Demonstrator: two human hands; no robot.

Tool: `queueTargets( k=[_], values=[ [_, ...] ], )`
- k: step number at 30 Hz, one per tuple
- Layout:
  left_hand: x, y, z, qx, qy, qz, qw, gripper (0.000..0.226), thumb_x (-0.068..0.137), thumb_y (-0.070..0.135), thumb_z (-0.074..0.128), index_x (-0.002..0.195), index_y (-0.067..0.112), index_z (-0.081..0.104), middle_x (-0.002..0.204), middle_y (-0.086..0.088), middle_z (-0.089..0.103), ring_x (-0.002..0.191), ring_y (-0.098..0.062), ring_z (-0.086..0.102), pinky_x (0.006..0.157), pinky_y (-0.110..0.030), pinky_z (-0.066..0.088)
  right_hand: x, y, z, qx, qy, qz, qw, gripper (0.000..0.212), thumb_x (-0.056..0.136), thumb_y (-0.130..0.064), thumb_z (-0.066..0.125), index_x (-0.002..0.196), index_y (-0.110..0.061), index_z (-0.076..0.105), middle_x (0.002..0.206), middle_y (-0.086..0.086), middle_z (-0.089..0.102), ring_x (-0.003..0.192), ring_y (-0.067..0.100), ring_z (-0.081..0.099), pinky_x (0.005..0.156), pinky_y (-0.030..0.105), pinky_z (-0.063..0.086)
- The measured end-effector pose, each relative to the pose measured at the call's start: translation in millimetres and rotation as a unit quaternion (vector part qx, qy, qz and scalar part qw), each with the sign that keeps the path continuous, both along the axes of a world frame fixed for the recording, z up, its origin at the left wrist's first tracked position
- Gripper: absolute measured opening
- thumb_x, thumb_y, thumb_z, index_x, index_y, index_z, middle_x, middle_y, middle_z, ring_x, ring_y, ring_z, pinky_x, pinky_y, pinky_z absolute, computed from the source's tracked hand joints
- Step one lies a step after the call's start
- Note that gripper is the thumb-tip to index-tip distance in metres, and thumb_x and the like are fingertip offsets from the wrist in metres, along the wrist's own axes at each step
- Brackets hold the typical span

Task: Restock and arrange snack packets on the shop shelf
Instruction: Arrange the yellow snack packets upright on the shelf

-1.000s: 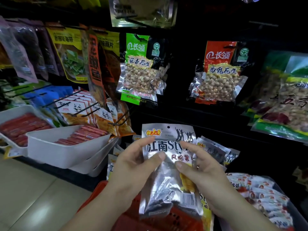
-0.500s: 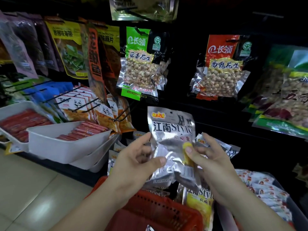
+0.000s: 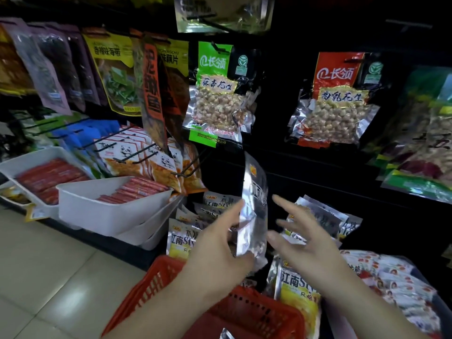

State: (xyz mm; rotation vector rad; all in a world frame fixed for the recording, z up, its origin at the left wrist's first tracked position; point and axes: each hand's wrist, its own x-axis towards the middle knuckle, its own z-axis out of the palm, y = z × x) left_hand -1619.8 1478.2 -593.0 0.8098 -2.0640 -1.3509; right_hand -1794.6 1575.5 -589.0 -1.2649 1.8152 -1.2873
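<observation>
Left hand [image 3: 220,250] grips the lower half of a crinkled silver foil packet [image 3: 254,211], held upright and edge-on above a red lattice-walled plastic basket [image 3: 256,311]. Right hand [image 3: 310,245] is spread wide just beside the packet, holding nothing. Matching packets [image 3: 182,241] marked "江南Style", yellow-fronted, stand stacked behind the basket. Clear vacuum packs of peanuts [image 3: 216,106] labelled "长领" hang above. Floor [image 3: 49,265]: glossy pale tile.
</observation>
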Motion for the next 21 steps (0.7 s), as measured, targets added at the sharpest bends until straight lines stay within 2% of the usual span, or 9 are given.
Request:
queueTargets(
  k=[4, 8, 10, 11, 12, 14, 15, 18, 21],
  values=[
    [-8.0, 21.3, -2.9, -0.129, -0.034, -0.045, 0.99, 0.079, 0.088, 0.02, 0.074, 0.141, 0.066, 0.038, 0.104, 0.02, 0.063, 0.096, -0.007, 0.063, 0.08, -0.027, 0.056, 7.8, -7.3, 1.4, -0.01, -0.117, 0.034, 0.993, 0.046, 0.094, -0.047, 0.065, 0.134, -0.067, 0.053, 0.13, -0.014, 0.067, 0.12, 0.018, 0.067, 0.104, 0.048, 0.055],
    [-12.8, 21.9, -4.0, 0.005, 0.038, -0.07, 0.997, 0.041, 0.094, 0.014, 0.073, 0.115, 0.048, 0.065, 0.108, 0.012, 0.071, 0.096, 0.005, 0.065, 0.081, -0.014, 0.052, -1.3, -9.5, -4.6, -0.03, -0.097, -0.021, 0.995, 0.035, 0.098, -0.038, 0.066, 0.127, -0.058, 0.063, 0.134, -0.004, 0.066, 0.118, 0.017, 0.065, 0.104, 0.048, 0.054],
    [-13.6, 3.8, -9.4, 0.016, 0.061, 0.042, 0.997, 0.028, 0.094, 0.014, 0.073, 0.112, 0.035, 0.068, 0.103, 0.008, 0.072, 0.086, 0.002, 0.067, 0.074, -0.017, 0.055, -5.5, -8.9, -4.8, -0.011, -0.093, -0.024, 0.995, 0.034, 0.104, -0.023, 0.061, 0.122, -0.052, 0.064, 0.129, 0.026, 0.059, 0.092, 0.035, 0.062, 0.087, 0.057, 0.057],
    [-12.0, -5.8, -9.7, 0.019, 0.059, 0.089, 0.994, 0.026, 0.093, 0.016, 0.075, 0.11, 0.033, 0.067, 0.101, 0.008, 0.07, 0.083, 0.0, 0.066, 0.07, -0.016, 0.055, -6.7, -8.0, -3.9, -0.001, -0.092, -0.016, 0.996, 0.035, 0.105, -0.018, 0.058, 0.121, -0.049, 0.064, 0.131, 0.031, 0.054, 0.093, 0.047, 0.057, 0.091, 0.067, 0.054],
    [-9.7, -14.5, -10.2, 0.04, 0.053, 0.105, 0.992, 0.024, 0.092, 0.018, 0.077, 0.108, 0.032, 0.067, 0.101, 0.009, 0.069, 0.085, 0.0, 0.066, 0.069, -0.013, 0.054, -6.9, -6.8, -2.6, 0.011, -0.094, -0.007, 0.995, 0.036, 0.106, -0.014, 0.056, 0.119, -0.047, 0.063, 0.137, 0.024, 0.053, 0.109, 0.052, 0.054, 0.1, 0.064, 0.048],
    [-7.6, -26.2, -10.6, 0.134, 0.068, 0.079, 0.985, 0.021, 0.09, 0.016, 0.079, 0.101, 0.03, 0.069, 0.101, 0.008, 0.073, 0.094, -0.008, 0.068, 0.074, -0.017, 0.056, -3.6, -3.1, 1.7, 0.018, -0.1, 0.012, 0.995, 0.038, 0.106, -0.008, 0.055, 0.115, -0.044, 0.062, 0.144, -0.004, 0.05, 0.135, 0.032, 0.045, 0.112, 0.047, 0.045],
    [-7.2, -28.7, -12.2, 0.161, 0.073, 0.064, 0.982, 0.02, 0.09, 0.014, 0.08, 0.097, 0.03, 0.07, 0.099, 0.008, 0.075, 0.095, -0.013, 0.07, 0.077, -0.022, 0.056, 0.2, -1.0, 4.9, 0.018, -0.094, 0.02, 0.995, 0.038, 0.106, -0.008, 0.054, 0.114, -0.044, 0.062, 0.141, -0.007, 0.052, 0.135, 0.022, 0.048, 0.108, 0.04, 0.044],
    [-6.6, -28.0, -15.8, 0.117, 0.056, 0.075, 0.989, 0.017, 0.089, 0.011, 0.081, 0.092, 0.024, 0.07, 0.09, 0.006, 0.073, 0.084, -0.009, 0.065, 0.071, -0.016, 0.052, 6.0, 5.2, 8.8, -0.042, -0.009, -0.06, 0.997, 0.04, 0.102, -0.014, 0.064, 0.114, -0.052, 0.058, 0.107, 0.006, 0.061, 0.092, 0.026, 0.063, 0.08, 0.034, 0.048],
    [-5.3, -25.1, -11.7, 0.074, 0.05, 0.075, 0.993, 0.015, 0.092, 0.004, 0.075, 0.089, 0.015, 0.065, 0.076, 0.003, 0.061, 0.064, -0.001, 0.06, 0.062, -0.015, 0.049, 2.3, 14.3, 14.9, -0.114, -0.004, -0.183, 0.976, 0.078, 0.09, -0.022, 0.081, 0.137, -0.067, 0.037, 0.134, -0.016, 0.055, 0.111, 0.009, 0.066, 0.085, 0.031, 0.055]
  ],
)
